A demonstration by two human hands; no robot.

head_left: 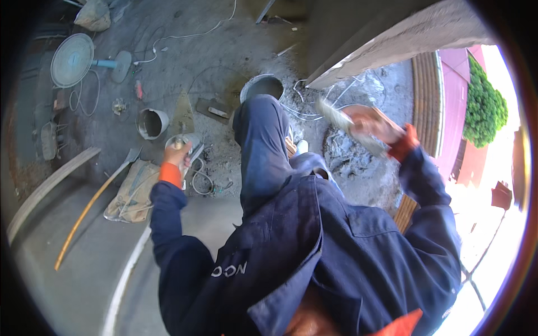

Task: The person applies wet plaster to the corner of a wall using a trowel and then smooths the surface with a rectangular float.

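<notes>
My left hand (177, 155), in an orange cuff at centre left, is closed on a grey metal tool (190, 140), perhaps a trowel, whose shape is partly hidden. My right hand (378, 127) grips a long, pale, plaster-smeared board or float (332, 112), blurred, held over wet grey mortar (348, 158). My raised knee (262, 120), in dark trousers, is in the middle, just in front of a mortar bucket (261, 87). A smaller pail (151, 124) stands left of my left hand, and a flat hawk-like plate with a handle (212, 110) lies on the floor between them.
A concrete column (358, 53) rises at upper right. Cables (305, 116) cross the dusty floor (185, 50). On the left lie a shovel (89, 207), a sack (129, 199), a plank (45, 190) and a fan (72, 60). Stacked boards (424, 101) edge the bright right side.
</notes>
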